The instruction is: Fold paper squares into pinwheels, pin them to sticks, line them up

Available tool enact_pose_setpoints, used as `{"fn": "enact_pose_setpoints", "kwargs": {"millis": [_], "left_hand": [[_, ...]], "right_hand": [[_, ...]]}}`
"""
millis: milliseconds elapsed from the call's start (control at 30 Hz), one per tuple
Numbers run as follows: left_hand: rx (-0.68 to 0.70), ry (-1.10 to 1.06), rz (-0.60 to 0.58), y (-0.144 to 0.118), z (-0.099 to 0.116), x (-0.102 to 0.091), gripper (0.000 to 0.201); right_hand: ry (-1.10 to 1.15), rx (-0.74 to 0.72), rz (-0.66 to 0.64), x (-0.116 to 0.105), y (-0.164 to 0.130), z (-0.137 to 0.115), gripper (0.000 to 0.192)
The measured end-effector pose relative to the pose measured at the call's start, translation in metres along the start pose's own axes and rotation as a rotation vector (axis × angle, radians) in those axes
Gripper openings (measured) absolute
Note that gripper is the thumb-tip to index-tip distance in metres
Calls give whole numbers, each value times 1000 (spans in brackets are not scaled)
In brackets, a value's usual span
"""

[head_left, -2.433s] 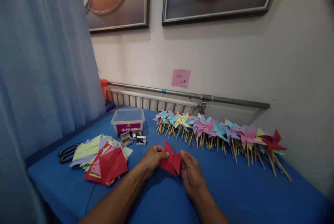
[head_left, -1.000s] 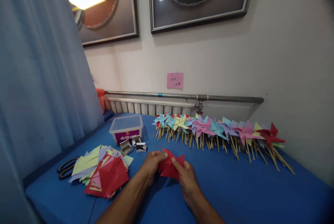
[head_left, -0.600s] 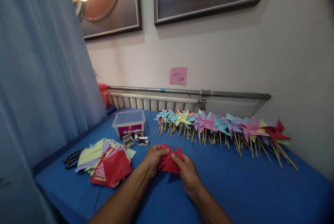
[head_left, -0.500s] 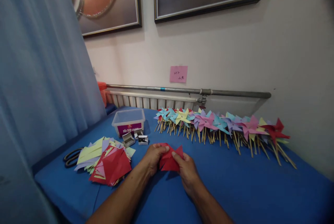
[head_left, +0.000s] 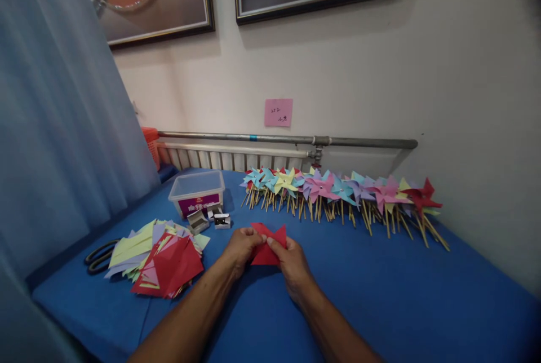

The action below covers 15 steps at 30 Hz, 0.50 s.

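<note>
Above the blue-covered table, my left hand [head_left: 244,247] and my right hand [head_left: 293,261] both pinch a red paper pinwheel [head_left: 265,257] whose corners are folded inward. The two thumbs press close together near its centre, hiding the middle. To the left lies a pile of cut paper sheets [head_left: 173,264], red on top with yellow, purple and green beneath. Small open boxes [head_left: 222,220] stand beyond my left hand; one shows small dark items inside. A long row of finished pinwheels [head_left: 321,187] on wooden sticks lies behind my hands.
A clear plastic tub [head_left: 196,185] with a purple label sits behind the small boxes. Black-handled scissors [head_left: 100,256] lie partly under the paper pile. A blue curtain [head_left: 63,115] hangs at the left, and a metal pipe [head_left: 367,142] runs along the wall at the back.
My thumbs have come together at the middle of the red pinwheel, folding another corner inward. The whole view has shifted slightly, so everything appears higher and further left.
</note>
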<state>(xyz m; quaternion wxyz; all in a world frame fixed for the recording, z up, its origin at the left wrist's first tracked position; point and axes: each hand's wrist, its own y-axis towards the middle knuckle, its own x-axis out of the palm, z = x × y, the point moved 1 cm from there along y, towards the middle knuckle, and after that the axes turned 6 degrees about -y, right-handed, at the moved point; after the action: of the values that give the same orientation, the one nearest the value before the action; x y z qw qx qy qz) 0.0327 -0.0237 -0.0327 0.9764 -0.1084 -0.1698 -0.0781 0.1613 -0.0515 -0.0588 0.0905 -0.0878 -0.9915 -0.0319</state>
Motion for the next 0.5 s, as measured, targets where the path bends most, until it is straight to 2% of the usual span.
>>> {"fn": "enact_pose_setpoints", "kwargs": {"millis": [100, 200, 367, 500], "left_hand": [[0, -42, 2, -1, 1, 0, 36], [-3, -130, -8, -5, 4, 3, 35], [-54, -278, -101, -8, 10, 6, 33], [-8, -235, -88, -7, 12, 4, 36]], "right_hand": [[21, 71, -17, 1, -1, -3, 27], [-25, 79, 14, 0, 0, -3, 26], [-67, 79, 55, -1, 1, -3, 24], [3, 81, 25, -4, 0, -6, 23]]}}
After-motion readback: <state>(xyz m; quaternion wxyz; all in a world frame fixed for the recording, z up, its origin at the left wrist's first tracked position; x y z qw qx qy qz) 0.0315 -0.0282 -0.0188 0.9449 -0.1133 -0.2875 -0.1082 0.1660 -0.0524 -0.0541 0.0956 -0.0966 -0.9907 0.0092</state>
